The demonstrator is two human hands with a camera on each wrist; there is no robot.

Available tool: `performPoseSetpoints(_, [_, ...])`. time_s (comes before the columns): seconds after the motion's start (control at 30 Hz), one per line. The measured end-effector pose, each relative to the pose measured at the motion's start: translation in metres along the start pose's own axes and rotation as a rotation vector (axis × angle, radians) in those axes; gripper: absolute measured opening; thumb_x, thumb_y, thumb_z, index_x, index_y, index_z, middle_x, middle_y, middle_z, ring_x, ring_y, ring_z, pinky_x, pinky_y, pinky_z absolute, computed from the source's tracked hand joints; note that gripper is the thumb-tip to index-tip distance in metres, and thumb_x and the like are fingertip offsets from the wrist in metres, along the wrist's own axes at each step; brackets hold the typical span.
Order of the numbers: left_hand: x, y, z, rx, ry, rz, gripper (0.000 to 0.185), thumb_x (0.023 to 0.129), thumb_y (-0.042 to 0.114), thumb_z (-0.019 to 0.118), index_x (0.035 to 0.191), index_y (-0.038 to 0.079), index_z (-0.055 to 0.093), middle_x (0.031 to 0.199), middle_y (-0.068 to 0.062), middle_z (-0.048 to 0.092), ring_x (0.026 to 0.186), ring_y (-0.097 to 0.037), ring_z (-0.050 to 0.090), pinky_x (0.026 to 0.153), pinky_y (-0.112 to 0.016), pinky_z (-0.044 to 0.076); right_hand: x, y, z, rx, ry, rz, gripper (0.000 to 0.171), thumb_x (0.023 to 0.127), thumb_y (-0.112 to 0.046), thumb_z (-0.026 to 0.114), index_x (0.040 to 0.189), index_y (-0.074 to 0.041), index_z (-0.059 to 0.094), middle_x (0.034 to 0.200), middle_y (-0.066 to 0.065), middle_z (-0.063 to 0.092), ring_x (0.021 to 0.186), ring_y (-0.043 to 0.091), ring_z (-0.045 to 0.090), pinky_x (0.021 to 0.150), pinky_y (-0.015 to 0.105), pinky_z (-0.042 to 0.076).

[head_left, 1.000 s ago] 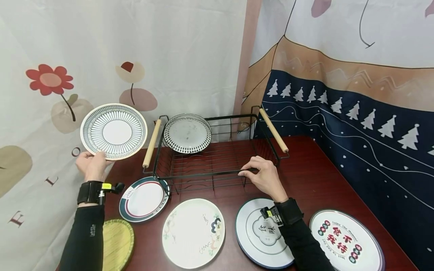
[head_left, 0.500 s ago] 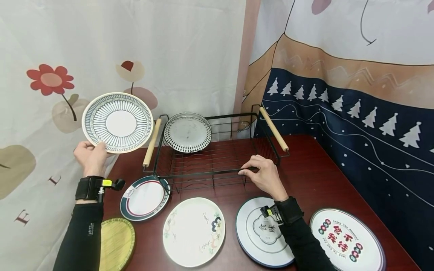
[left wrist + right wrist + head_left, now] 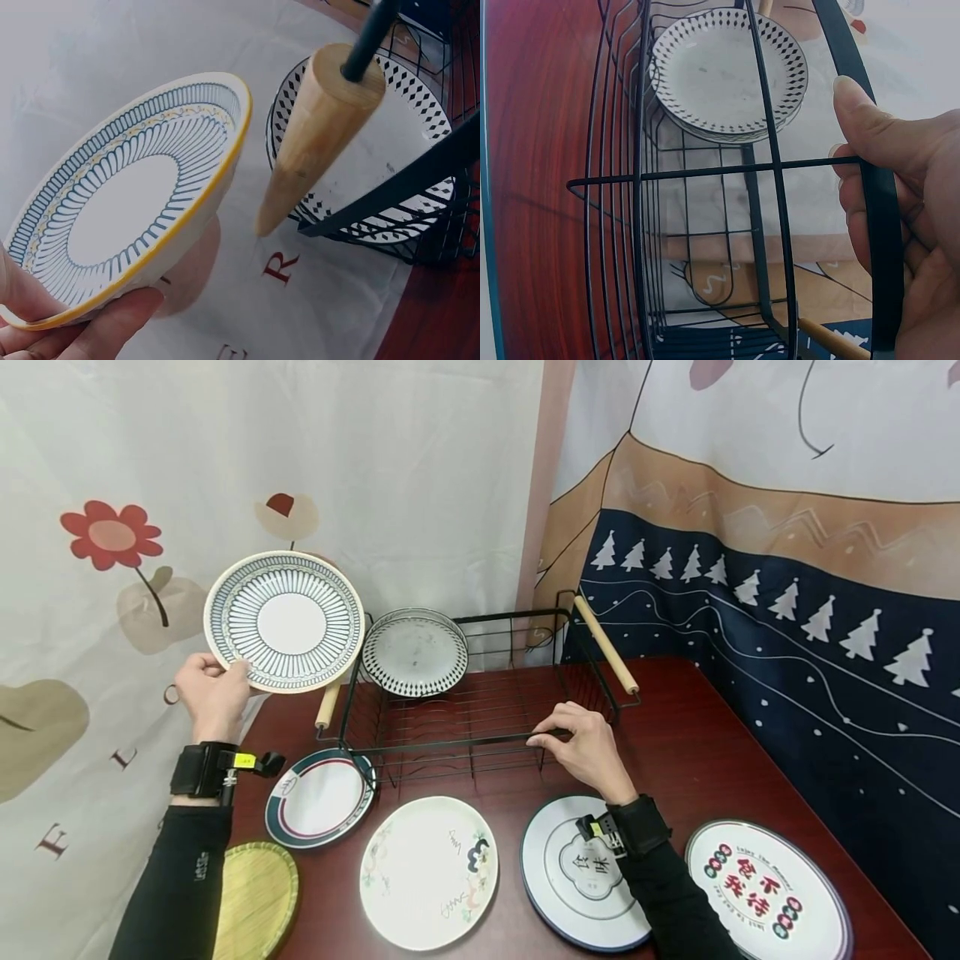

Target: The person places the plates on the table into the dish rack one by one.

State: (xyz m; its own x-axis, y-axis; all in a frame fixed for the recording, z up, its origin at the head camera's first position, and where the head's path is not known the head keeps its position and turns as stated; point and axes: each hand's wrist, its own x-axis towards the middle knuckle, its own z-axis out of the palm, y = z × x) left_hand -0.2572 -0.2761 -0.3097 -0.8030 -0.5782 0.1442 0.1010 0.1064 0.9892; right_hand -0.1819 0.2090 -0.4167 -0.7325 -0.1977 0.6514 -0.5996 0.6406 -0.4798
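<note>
My left hand (image 3: pixel 213 693) pinches the lower left rim of a white plate with blue radiating stripes and a yellow edge (image 3: pixel 124 210). This striped plate (image 3: pixel 288 622) is held up in the air and overlaps the rack's left wooden handle in the head view. My right hand (image 3: pixel 577 747) grips the front top rail of the black wire dish rack (image 3: pixel 881 247), fingers and thumb curled round it. Inside the rack's left end stands a white plate with a black diamond rim (image 3: pixel 416 656), with at least one more plate edge right behind it.
On the dark red table (image 3: pixel 675 760) lie a green-rimmed plate (image 3: pixel 318 797), a yellow-green woven round tray (image 3: pixel 258 893), a floral plate (image 3: pixel 427 877), a blue-rimmed plate (image 3: pixel 555 868) and a plate with red characters (image 3: pixel 757 893). The rack has wooden handles (image 3: pixel 606 647). Curtains hang behind.
My left hand has raised the striped plate and carried it to the right, toward the rack's left handle. The right hand has stayed on the front rail.
</note>
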Motion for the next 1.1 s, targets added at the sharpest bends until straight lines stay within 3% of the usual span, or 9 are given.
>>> performPoseSetpoints(0.33, [-0.013, 0.018, 0.012, 0.185, -0.025, 0.192, 0.012, 0.097, 0.008, 0.057, 0.089, 0.015, 0.050, 0.071, 0.013, 0.060, 0.063, 0.001, 0.063, 0.052, -0.015, 0.051, 0.001, 0.001, 0.001, 0.000, 0.011, -0.012, 0.012, 0.077, -0.022, 0.088, 0.087, -0.021, 0.081, 0.076, -0.010, 0.062, 0.071, 0.012, 0.058, 0.061, 0.023, 0.041])
performPoseSetpoints(0.67, [-0.021, 0.034, 0.023, 0.234, -0.022, 0.327, 0.015, 0.096, 0.009, 0.058, 0.088, 0.020, 0.053, 0.076, 0.018, 0.060, 0.064, 0.002, 0.064, 0.054, -0.013, 0.052, 0.001, 0.001, 0.001, -0.003, 0.002, -0.009, 0.011, 0.078, -0.022, 0.088, 0.086, -0.023, 0.080, 0.076, -0.009, 0.062, 0.069, 0.013, 0.056, 0.058, 0.022, 0.040])
performPoseSetpoints(0.77, [-0.023, 0.038, 0.027, 0.260, 0.001, 0.406, 0.015, 0.095, 0.008, 0.058, 0.087, 0.021, 0.055, 0.076, 0.021, 0.059, 0.065, 0.003, 0.061, 0.056, -0.012, 0.049, 0.001, 0.002, 0.001, -0.006, 0.009, -0.021, 0.011, 0.078, -0.021, 0.088, 0.086, -0.023, 0.080, 0.076, -0.009, 0.062, 0.069, 0.014, 0.056, 0.058, 0.023, 0.040])
performPoseSetpoints(0.9, [-0.024, 0.043, 0.033, 0.288, 0.044, 0.533, 0.012, 0.091, 0.005, 0.057, 0.088, 0.016, 0.059, 0.073, 0.026, 0.056, 0.063, 0.005, 0.055, 0.059, -0.014, 0.042, 0.000, 0.003, 0.001, -0.010, 0.013, -0.026, 0.011, 0.078, -0.021, 0.088, 0.086, -0.022, 0.080, 0.076, -0.009, 0.062, 0.069, 0.012, 0.056, 0.058, 0.023, 0.040])
performPoseSetpoints(1.0, [-0.025, 0.047, 0.036, 0.292, 0.049, 0.581, 0.007, 0.090, 0.004, 0.058, 0.089, 0.009, 0.062, 0.071, 0.028, 0.055, 0.062, 0.006, 0.053, 0.059, -0.017, 0.039, -0.001, 0.003, 0.001, -0.016, 0.010, -0.024, 0.011, 0.077, -0.022, 0.088, 0.086, -0.023, 0.080, 0.076, -0.009, 0.062, 0.069, 0.008, 0.054, 0.058, 0.023, 0.039])
performPoseSetpoints(1.1, [-0.028, 0.051, 0.040, 0.294, 0.038, 0.607, 0.005, 0.091, 0.003, 0.058, 0.092, 0.004, 0.063, 0.076, 0.015, 0.065, 0.064, 0.011, 0.053, 0.060, -0.013, 0.040, -0.001, 0.003, 0.001, -0.020, 0.006, -0.020, 0.011, 0.078, -0.022, 0.088, 0.086, -0.023, 0.080, 0.076, -0.010, 0.061, 0.069, 0.007, 0.053, 0.058, 0.023, 0.039])
